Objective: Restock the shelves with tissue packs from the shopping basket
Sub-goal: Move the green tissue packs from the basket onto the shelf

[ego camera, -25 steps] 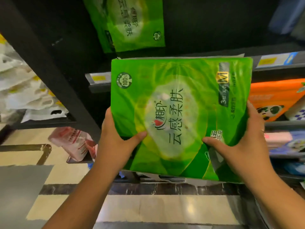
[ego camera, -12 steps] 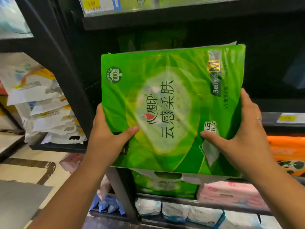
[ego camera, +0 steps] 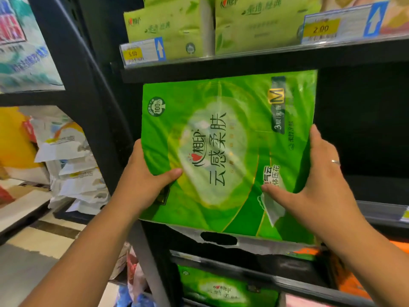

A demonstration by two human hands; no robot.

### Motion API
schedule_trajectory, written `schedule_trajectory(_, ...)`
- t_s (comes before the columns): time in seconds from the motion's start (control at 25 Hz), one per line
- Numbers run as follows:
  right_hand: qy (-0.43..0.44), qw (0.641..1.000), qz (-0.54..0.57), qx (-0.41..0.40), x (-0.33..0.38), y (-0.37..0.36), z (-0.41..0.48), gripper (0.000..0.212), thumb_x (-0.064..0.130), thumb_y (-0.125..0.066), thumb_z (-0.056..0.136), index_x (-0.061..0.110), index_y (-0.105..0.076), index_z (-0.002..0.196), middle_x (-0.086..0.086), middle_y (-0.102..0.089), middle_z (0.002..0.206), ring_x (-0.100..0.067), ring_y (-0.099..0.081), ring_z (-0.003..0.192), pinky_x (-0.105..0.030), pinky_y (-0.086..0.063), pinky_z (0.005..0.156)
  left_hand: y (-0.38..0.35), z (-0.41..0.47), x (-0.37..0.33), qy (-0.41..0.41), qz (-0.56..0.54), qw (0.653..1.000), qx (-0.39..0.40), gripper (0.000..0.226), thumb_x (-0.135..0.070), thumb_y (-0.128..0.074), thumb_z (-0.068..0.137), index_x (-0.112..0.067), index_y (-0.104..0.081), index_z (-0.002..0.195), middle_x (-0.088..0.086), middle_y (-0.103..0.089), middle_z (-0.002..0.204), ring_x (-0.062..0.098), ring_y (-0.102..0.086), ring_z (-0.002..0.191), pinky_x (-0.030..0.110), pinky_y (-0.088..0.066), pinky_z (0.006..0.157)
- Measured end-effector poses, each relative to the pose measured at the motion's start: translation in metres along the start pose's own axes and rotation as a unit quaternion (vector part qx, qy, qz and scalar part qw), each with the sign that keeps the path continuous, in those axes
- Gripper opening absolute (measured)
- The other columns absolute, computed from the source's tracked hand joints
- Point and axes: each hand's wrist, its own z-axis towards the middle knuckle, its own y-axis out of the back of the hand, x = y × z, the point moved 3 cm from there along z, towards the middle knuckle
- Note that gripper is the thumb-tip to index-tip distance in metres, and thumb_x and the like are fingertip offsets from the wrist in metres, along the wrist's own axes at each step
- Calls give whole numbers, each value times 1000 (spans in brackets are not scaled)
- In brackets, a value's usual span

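Observation:
A large bright green tissue pack (ego camera: 225,151) with Chinese lettering and a yellow M is held upright in front of a dark shelf bay (ego camera: 363,134). My left hand (ego camera: 143,180) grips its lower left edge, thumb on the front. My right hand (ego camera: 318,176), with a ring on one finger, grips its right edge, thumb on the front too. The pack's top edge is just under the shelf board above (ego camera: 265,65). The pack's clear carry flap (ego camera: 221,239) hangs below it. No shopping basket is in view.
Pale green tissue packs (ego camera: 177,29) and price tags (ego camera: 141,52) sit on the upper shelf. Another green pack (ego camera: 223,289) lies on a lower shelf, with an orange pack (ego camera: 345,278) to its right. A black upright post (ego camera: 73,85) stands left, with white packs (ego camera: 75,173) beyond.
Both hands have lifted the green pack from the lower shelves up to the dark bay under the price-tagged shelf. My view has tilted upward with it.

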Motion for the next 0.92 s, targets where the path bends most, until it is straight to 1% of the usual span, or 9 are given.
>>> schedule_trajectory(0.12,-4,1000,4,23,-11,-7,7,125,39,-85,62,27,-3,154,2,-25,152,-18,-31,136,-33,-32,106,-7,8,6,11,17,1000,10,72,-36,-85,67,-40,-42,125,-9,-59,123,13,-58,110,46,-47,97)
schedule_trajectory(0.24,0,1000,7,30,-11,-9,24,124,41,-87,58,33,-9,153,2,-22,154,-18,-30,136,-29,-31,101,-12,23,6,12,11,1000,2,74,-40,-86,64,-40,-43,123,-10,-60,121,12,-59,109,46,-48,96)
schedule_trajectory(0.32,3,999,-1,40,-7,-9,41,127,55,-83,48,39,-12,152,3,-17,155,-20,-30,137,-33,-33,103,-12,40,3,4,-2,1000,-9,75,-39,-86,63,-37,-44,125,-11,-61,120,11,-59,109,45,-48,96)
schedule_trajectory(0.4,0,998,-23,58,-2,-10,58,132,71,-70,35,45,-11,150,5,-13,155,-24,-32,137,-42,-39,105,-11,58,3,5,-11,1000,-13,72,-33,-86,67,-32,-46,128,-11,-62,117,11,-60,108,44,-48,97)
schedule_trajectory(0.44,-3,997,-37,71,0,-11,64,134,74,-66,31,47,-9,149,6,-11,154,-26,-32,137,-46,-41,104,-12,66,3,7,-14,1000,-11,72,-32,-86,68,-31,-46,128,-12,-63,116,12,-61,107,44,-49,96)
schedule_trajectory(0.52,-6,994,-60,90,1,-17,70,134,75,-65,30,50,-7,148,8,-9,153,-28,-32,136,-47,-42,102,-12,80,6,9,-22,1000,-4,70,-32,-86,68,-28,-48,127,-11,-65,112,11,-63,104,44,-50,95)
schedule_trajectory(0.68,-30,992,-70,98,-2,-25,85,137,79,-64,29,44,-11,150,0,-17,152,-28,-33,136,-47,-39,107,-15,102,17,12,-23,1000,4,65,-38,-87,64,-30,-53,119,-10,-68,107,13,-66,99,44,-53,90)
schedule_trajectory(0.8,-42,991,-77,100,-4,-29,99,138,82,-62,28,43,-11,150,-10,-27,147,-30,-38,132,-50,-42,103,-17,117,17,15,-38,999,6,59,-38,-87,64,-29,-55,112,-9,-70,102,14,-67,95,45,-54,88)
schedule_trajectory(0.92,-37,992,-76,94,-4,-37,111,134,79,-67,30,45,-14,148,-12,-34,136,-31,-42,124,-47,-44,99,-21,130,14,-3,-44,999,-10,65,-33,-87,67,-27,-50,120,-9,-67,106,14,-65,100,44,-53,91)
